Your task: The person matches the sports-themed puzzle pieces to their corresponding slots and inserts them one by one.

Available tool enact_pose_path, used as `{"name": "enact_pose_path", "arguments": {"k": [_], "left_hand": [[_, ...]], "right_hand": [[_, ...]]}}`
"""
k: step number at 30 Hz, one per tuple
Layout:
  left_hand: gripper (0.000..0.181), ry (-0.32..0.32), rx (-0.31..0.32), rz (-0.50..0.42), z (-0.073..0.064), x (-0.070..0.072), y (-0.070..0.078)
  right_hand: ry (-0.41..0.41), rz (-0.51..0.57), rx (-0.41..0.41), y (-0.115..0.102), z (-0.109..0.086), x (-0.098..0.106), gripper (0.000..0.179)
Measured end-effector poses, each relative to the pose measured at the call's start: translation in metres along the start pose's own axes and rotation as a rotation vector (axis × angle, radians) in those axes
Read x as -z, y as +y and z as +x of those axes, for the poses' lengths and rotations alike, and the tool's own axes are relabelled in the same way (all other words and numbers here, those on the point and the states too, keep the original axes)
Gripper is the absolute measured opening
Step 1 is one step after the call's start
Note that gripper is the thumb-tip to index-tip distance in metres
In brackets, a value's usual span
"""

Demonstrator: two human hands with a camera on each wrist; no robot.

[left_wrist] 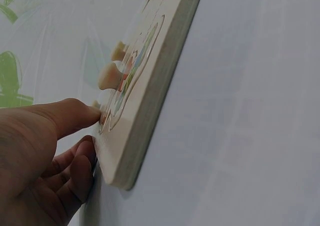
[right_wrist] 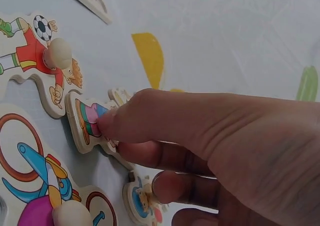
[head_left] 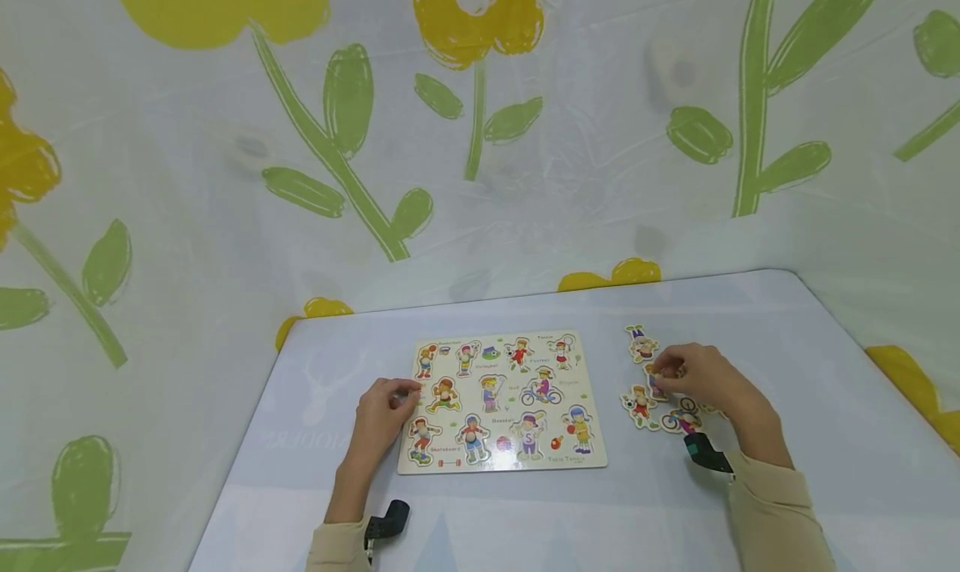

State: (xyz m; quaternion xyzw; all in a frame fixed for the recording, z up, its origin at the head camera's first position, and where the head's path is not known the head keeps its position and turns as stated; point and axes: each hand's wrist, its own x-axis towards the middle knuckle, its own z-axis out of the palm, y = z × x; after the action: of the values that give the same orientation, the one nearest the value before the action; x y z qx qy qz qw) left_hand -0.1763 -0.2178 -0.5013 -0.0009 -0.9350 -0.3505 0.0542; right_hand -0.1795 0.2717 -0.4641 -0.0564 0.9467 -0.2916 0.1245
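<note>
A wooden knob puzzle board (head_left: 592, 388) with sports figures and printed words lies on the table. At its left edge my left hand (head_left: 382, 418) grips the board, its thumb (left_wrist: 75, 115) on the top face and fingers curled at the side. Wooden knobs (left_wrist: 111, 77) stick up from the board's figures. Right of the board, my right hand (head_left: 705, 376) pinches a puzzle piece (right_wrist: 86, 123) with pink and green clothing between thumb and fingers; its upper part is hidden. Close around it lie a football player piece (right_wrist: 32, 55) and a bicycle piece (right_wrist: 37, 206).
Beyond the right hand lies a piece with purple trousers (head_left: 641, 344). Another piece (right_wrist: 137, 202) shows below the right fingers. The pale table (head_left: 487, 518) backs onto a white curtain (head_left: 570, 197) printed with flowers. Small black cameras (head_left: 390, 519) sit at both wrists.
</note>
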Motion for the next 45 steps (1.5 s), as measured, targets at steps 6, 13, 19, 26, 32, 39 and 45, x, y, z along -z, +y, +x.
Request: {"name": "enact_pose_path", "arguments": {"k": [6, 13, 19, 26, 32, 39, 45], "left_hand": [[0.015, 0.008, 0.000, -0.006, -0.001, -0.001, 0.000], [0.016, -0.001, 0.016, -0.011, -0.001, 0.000, 0.000], [0.016, 0.003, 0.005, -0.014, -0.001, 0.000, 0.000], [0.016, 0.000, 0.014, -0.011, -0.001, -0.001, 0.000], [0.016, -0.007, 0.025, -0.012, -0.002, 0.000, 0.002], [0.015, 0.000, 0.018, -0.020, -0.002, 0.001, 0.003], [0.014, 0.014, 0.003, -0.016, -0.002, 0.001, 0.003]], "right_hand": [[-0.019, 0.005, 0.018, 0.000, 0.002, -0.002, 0.019], [-0.022, 0.010, 0.023, -0.001, 0.001, -0.002, 0.015], [-0.014, 0.012, 0.031, -0.003, 0.000, -0.003, 0.014], [0.000, -0.008, 0.037, -0.012, 0.002, -0.007, 0.013], [0.031, -0.023, 0.066, -0.020, 0.006, -0.012, 0.013], [0.089, -0.062, 0.146, -0.036, 0.013, -0.021, 0.011], [0.120, -0.085, 0.230, -0.057, 0.020, -0.032, 0.011]]}}
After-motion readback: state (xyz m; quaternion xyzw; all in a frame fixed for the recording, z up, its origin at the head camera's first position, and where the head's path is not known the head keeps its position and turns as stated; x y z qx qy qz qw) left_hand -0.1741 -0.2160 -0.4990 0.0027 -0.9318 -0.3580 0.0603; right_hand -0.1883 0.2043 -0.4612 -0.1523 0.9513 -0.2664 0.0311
